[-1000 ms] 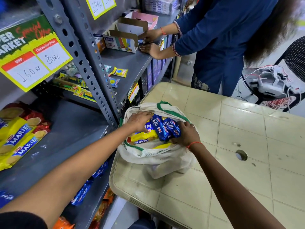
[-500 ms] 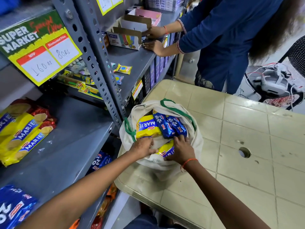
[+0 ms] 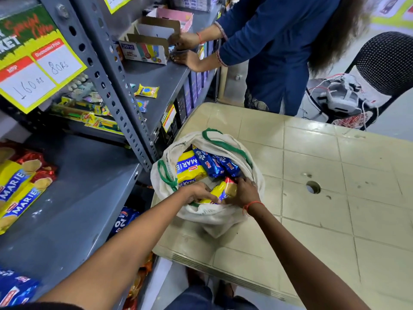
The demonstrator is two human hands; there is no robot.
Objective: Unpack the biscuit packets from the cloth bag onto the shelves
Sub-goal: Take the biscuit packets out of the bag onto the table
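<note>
Inside the near rim of the cloth bag (image 3: 207, 214) on the counter (image 3: 324, 220), the left hand (image 3: 197, 193) and right hand (image 3: 242, 193) both grip a yellow packet (image 3: 220, 190), its length running left to right between them; the shelf (image 3: 73, 204) lies left of the bag

Both arms extended forward, converging at the cloth bag (image 3: 207, 215), left hand (image 3: 197, 193) and right hand (image 3: 242, 193) inside its mouth, fingers curled around a yellow packet (image 3: 220, 190)
</note>
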